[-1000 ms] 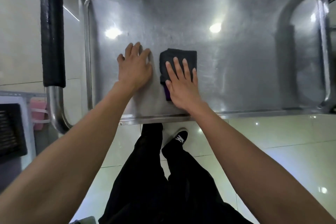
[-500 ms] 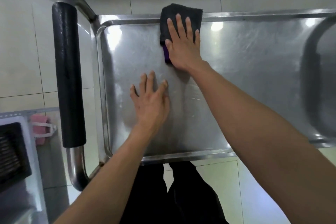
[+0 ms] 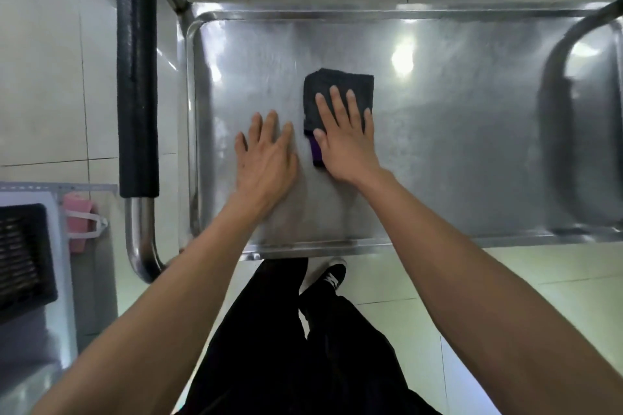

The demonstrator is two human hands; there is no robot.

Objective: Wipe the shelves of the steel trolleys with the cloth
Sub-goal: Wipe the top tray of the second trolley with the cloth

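Plainly, we were in the middle of a wiping stroke on the top shelf (image 3: 455,145) of the trolley, which filled the upper and middle part of the frame. Our right hand (image 3: 347,141) lay flat on the cloth (image 3: 340,87), a dark folded square with a purple edge showing at its lower left, just left of the frame's centre. The fingers (image 3: 337,101) were straight and a little spread, pressing the cloth down on the steel without curling round it. Our left hand (image 3: 266,158) rested palm down on the bare shelf just left of the cloth, fingers straight and slightly apart, holding nothing; we judged that it steadied the trolley.

The black-padded handle (image 3: 137,77) stood upright along the left of the frame, and a curved steel rail (image 3: 556,54) crossed the shelf at the right. A pink thing (image 3: 79,212) and a dark crate (image 3: 23,256) sat at the lower left, apart from the work.

We judged the step to be the wiping of this shelf, with the cloth on its left half and the wide right part seemingly not yet reached. The next move called for even downward pressure while sliding the cloth in overlapping passes toward the right of the frame, getting under the curved rail and into the raised rim, with the left hand shifted clear of the path.
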